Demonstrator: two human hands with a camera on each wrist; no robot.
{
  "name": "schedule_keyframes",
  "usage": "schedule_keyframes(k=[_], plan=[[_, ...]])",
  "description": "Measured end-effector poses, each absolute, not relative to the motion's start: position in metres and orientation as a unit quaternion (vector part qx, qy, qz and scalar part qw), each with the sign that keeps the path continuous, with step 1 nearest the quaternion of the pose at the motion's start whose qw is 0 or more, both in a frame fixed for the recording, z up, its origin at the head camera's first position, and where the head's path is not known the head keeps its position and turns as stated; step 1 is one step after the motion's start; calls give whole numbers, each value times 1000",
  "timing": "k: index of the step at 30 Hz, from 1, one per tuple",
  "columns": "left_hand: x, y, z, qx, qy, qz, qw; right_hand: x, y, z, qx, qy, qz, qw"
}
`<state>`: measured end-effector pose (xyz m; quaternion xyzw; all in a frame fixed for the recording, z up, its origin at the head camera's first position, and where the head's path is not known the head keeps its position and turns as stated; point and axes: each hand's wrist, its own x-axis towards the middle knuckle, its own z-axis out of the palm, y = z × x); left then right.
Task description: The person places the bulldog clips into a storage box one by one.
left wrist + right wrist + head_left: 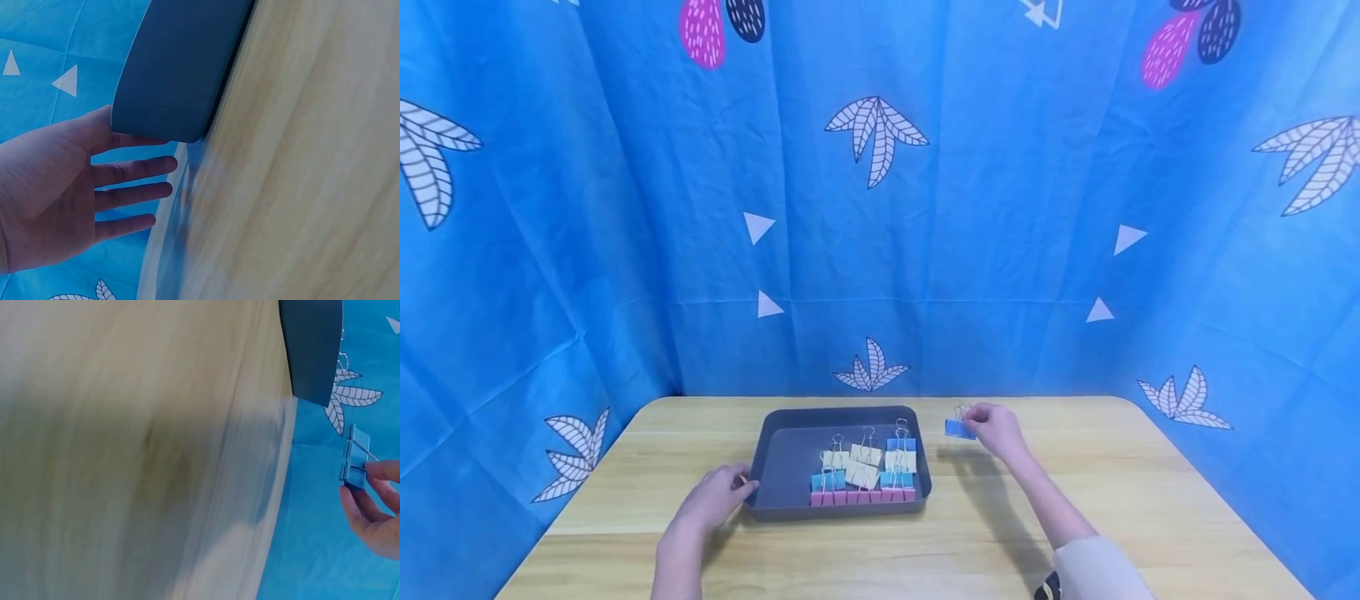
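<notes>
My left hand (718, 496) grips the left edge of a dark grey tray (842, 513) between thumb and index finger. In the left wrist view the other fingers are straight and apart, and the tray wall (178, 69) hides part of the thumb. To the right of the tray, my right hand (997, 428) pinches a blue binder clip (959, 428), held above the table. Inside the tray, pink binder clips (863, 497) line the front, with teal clips (828, 481) behind them. Cream clips (865, 454) and another blue clip (896, 444) stand farther back.
The wood-grain table (985, 550) carries the tray near its back edge. A blue patterned curtain (1000, 208) surrounds the table at the back and sides. The tray's left part shows its bare floor (790, 462).
</notes>
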<state>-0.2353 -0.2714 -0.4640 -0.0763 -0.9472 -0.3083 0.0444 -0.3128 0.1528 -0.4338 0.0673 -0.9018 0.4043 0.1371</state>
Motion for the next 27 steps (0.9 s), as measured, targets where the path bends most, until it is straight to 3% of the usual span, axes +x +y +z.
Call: schedule_keyframes(k=[27], plan=[[-239, -273, -467, -79, -947, -309, 43, -316, 110, -418, 73, -893, 425, 129]])
